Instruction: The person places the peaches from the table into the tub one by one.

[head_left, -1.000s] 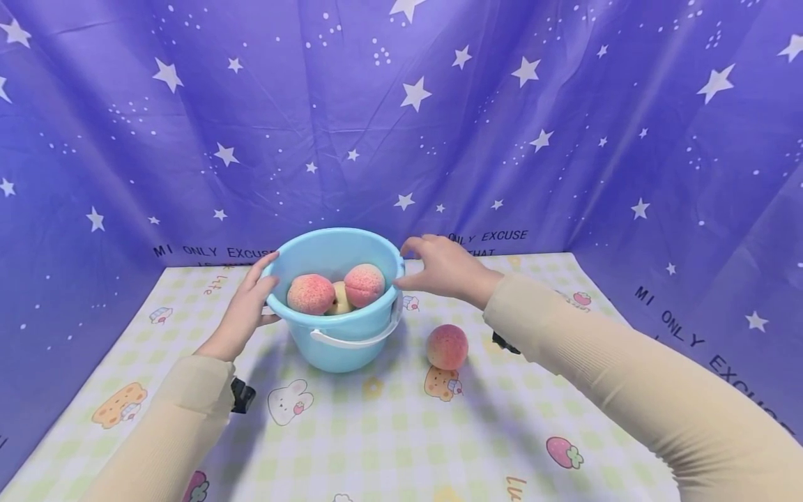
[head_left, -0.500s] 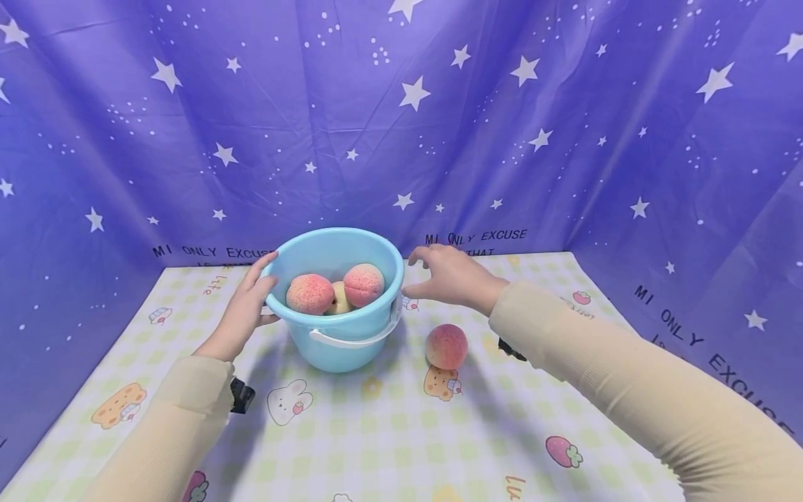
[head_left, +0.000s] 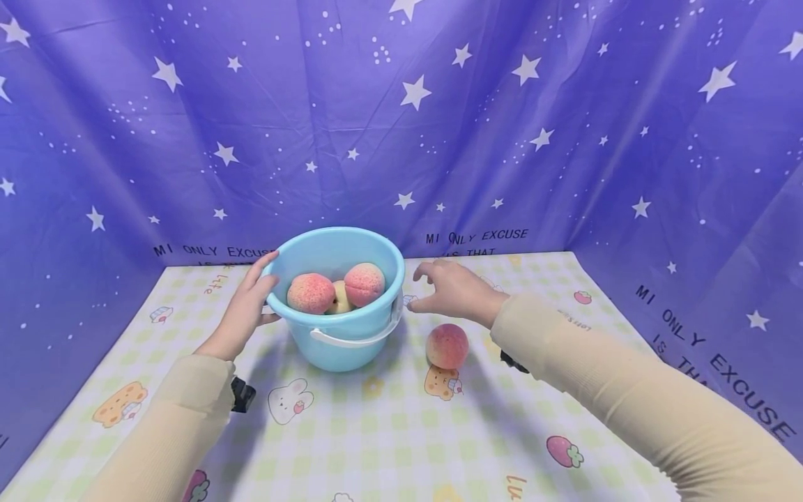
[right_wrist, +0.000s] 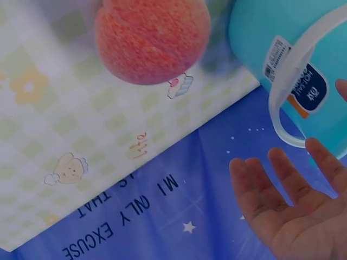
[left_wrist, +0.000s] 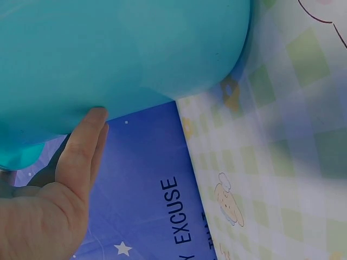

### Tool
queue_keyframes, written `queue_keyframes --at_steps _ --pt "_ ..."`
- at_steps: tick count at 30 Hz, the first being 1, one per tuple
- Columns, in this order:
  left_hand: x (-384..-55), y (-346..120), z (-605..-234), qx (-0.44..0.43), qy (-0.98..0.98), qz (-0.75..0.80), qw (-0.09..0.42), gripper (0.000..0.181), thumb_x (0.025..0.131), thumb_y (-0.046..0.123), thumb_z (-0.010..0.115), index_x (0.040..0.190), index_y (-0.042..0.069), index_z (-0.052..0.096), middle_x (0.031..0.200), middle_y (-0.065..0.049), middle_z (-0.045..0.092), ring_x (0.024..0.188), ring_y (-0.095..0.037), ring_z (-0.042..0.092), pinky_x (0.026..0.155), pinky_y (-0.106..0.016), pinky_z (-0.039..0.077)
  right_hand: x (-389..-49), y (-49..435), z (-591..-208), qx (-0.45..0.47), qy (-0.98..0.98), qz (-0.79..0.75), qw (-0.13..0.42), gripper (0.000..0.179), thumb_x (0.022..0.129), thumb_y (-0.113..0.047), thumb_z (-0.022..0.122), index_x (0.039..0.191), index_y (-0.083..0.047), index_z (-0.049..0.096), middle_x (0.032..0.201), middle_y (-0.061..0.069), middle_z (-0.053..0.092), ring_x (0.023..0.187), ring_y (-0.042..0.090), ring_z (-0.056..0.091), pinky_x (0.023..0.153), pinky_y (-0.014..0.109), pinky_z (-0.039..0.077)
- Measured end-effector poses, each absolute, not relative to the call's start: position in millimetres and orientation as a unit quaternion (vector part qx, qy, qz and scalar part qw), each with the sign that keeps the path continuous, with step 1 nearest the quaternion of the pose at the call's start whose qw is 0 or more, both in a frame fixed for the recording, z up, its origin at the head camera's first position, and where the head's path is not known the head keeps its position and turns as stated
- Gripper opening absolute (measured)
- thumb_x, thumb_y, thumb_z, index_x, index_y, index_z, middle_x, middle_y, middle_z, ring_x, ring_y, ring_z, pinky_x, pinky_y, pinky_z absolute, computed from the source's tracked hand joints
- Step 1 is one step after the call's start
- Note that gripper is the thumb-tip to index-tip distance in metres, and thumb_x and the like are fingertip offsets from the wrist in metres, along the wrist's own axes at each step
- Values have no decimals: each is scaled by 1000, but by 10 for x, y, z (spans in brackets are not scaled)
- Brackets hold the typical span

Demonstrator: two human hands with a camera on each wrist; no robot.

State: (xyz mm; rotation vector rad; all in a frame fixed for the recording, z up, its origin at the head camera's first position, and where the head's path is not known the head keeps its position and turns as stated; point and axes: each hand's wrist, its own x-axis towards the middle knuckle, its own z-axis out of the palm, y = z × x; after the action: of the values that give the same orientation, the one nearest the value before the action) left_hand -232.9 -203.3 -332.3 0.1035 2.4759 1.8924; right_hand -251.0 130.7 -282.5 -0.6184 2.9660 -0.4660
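Observation:
A light blue bucket [head_left: 339, 341] stands upright on the table. Inside it lie a pink peach [head_left: 311, 293] on the left, another pink peach [head_left: 364, 284] on the right, and a pale yellow fruit [head_left: 339, 298] partly hidden between them. My left hand [head_left: 241, 310] touches the bucket's left side, thumb and index fingertip at the rim; in the left wrist view, straight fingers [left_wrist: 81, 149] rest against the wall. To the right of the bucket, my right hand [head_left: 461, 289] hovers apart from it, fingers loosely bent and holding nothing. A loose peach [head_left: 447, 346] sits just below that hand.
The bucket's white handle [head_left: 354, 343] hangs down at its front. A checked cloth [head_left: 376, 446] with cartoon prints covers the table. Behind and at both sides hangs a purple curtain [head_left: 351, 111] with white stars.
My right hand has come away from the bucket's right rim and shifted right and down, nearer to the loose peach. My left hand, the bucket and the fruit have stayed put.

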Motion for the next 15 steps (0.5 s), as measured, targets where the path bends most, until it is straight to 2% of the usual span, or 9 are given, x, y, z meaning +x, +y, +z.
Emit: queue_keyframes --at_steps 15 --pt "-2339 -2034 -3320 31 794 608 12 62 103 33 34 160 29 11 167 -14 6 146 -45 26 106 -62 43 -2511 1368 -3100 -184 970 -141 75 52 82 -42 76 123 -12 63 124 13 65 116 30 61 99 47 53"
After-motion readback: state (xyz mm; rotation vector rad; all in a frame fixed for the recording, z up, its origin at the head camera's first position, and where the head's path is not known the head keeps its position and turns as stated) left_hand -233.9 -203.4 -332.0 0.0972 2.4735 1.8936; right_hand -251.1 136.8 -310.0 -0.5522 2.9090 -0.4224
